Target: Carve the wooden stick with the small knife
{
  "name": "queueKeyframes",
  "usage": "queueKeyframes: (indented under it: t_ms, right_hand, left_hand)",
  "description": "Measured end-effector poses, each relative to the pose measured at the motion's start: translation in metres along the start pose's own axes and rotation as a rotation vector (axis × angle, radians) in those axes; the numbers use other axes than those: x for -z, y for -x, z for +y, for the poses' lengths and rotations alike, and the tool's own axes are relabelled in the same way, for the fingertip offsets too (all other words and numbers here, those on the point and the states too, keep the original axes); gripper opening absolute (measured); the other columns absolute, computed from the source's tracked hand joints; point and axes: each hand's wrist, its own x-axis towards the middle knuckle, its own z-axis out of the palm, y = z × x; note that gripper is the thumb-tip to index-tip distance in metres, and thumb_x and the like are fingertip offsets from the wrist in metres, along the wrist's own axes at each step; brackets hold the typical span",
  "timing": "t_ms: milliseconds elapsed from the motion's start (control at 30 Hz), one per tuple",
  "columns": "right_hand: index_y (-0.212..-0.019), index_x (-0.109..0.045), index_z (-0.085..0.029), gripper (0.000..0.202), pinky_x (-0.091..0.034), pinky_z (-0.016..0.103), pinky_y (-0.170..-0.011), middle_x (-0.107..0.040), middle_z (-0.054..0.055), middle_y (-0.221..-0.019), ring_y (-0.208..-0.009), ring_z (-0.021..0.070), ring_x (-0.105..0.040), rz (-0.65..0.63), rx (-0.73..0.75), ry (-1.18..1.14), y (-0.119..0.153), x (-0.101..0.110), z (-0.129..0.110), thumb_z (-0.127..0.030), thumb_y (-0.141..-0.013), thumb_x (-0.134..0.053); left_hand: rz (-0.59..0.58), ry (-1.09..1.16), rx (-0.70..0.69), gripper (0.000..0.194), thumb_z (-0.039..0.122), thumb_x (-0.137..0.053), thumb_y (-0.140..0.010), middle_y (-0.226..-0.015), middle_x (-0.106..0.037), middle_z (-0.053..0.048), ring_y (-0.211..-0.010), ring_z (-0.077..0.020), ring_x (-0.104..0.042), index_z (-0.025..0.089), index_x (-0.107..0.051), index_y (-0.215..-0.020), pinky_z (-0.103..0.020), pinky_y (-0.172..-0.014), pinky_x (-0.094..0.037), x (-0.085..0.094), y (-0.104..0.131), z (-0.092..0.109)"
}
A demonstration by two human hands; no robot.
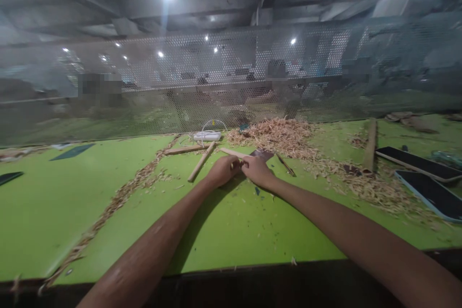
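Observation:
My left hand (224, 170) and my right hand (255, 169) meet fingertip to fingertip above the green table (231, 231). Both have curled, pinched fingers; whatever lies between them is too small to make out. Just behind the hands a pale wooden stick (233, 153) slants toward my right hand, and a dark flat piece (263, 154) lies beyond its knuckles. Left of my left hand rests another wooden stick (201, 162), its far end by a browner stick (186, 149). Thin dark tools (286, 164) lie to the right of my right hand.
Behind the hands is a heap of wood shavings (281, 134), with a white power strip (207, 135) to its left. Two phones (418, 162) (431, 195) and a thick wooden piece (370, 147) lie at right. A perforated screen (224, 82) stands along the back.

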Motion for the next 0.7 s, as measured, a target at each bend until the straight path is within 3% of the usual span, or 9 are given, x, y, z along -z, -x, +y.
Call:
queueKeyframes:
  t_ms: [200,700]
  right_hand:
    - [-0.087,-0.077,-0.013,0.02,-0.036,0.028,-0.067,-0.067,0.006,-0.075,-0.068,0.0151,-0.051,-0.005,0.019,-0.028,0.0008,0.0005,-0.0005,-0.01,-0.091,-0.058]
    - [-0.065,-0.06,-0.015,0.021,-0.031,0.025,-0.062,-0.055,-0.001,-0.062,-0.062,0.0113,-0.045,-0.042,0.021,-0.258,0.0002,-0.0035,0.0068,-0.008,-0.085,-0.056]
  left_hand:
    - [-0.002,-0.006,0.023,0.006,0.016,-0.068,-0.086,-0.078,-0.073,-0.005,-0.068,-0.0174,-0.058,0.015,-0.073,-0.082,-0.026,-0.064,-0.038,0.0022,0.0001,0.0021]
    - [-0.016,-0.028,0.001,0.006,0.016,-0.068,-0.085,-0.077,-0.071,-0.004,-0.067,-0.0169,-0.054,0.016,-0.07,-0.079,-0.027,-0.063,-0.034,-0.0004,0.0003,-0.0025]
